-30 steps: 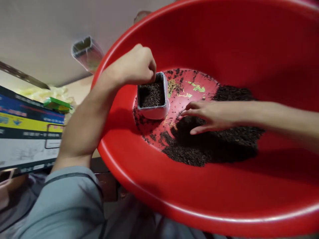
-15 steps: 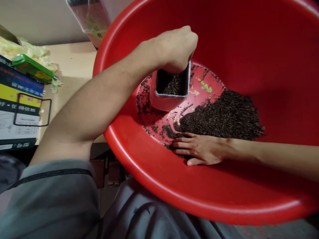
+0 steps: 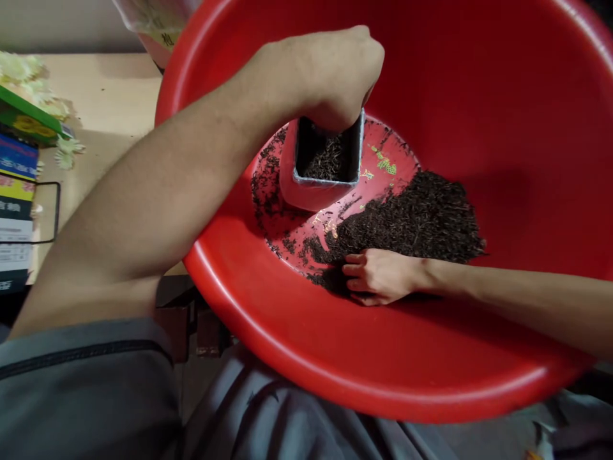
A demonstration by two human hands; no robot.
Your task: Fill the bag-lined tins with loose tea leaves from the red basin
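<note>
My left hand [image 3: 342, 76] is closed on the far rim of an open, square-mouthed container [image 3: 318, 197] lined with clear plastic. Its fingertips are hidden behind the rim. Dark loose tea leaves lie inside the container, which stands in a big red plastic basin [image 3: 479, 383]. A larger heap of dark tea leaves [image 3: 416, 217] spreads over the basin's floor to the right. My right hand [image 3: 378, 278], palm down, has its fingers curled into the leaves at the near edge of that heap. How much it grasps is hidden under the palm.
On the left, a pale table [image 3: 103, 96] bears a green packet [image 3: 29, 118], cream-coloured flowers [image 3: 29, 76] and a printed box [image 3: 16, 211]. A plastic bag [image 3: 158, 19] stands behind the basin's left rim. Scattered leaf bits cover the basin floor around the container.
My right hand lay flat with fingers stretched; now its fingers are curled in on the tea leaves. My left hand keeps its hold on the container. The whole view has shifted slightly.
</note>
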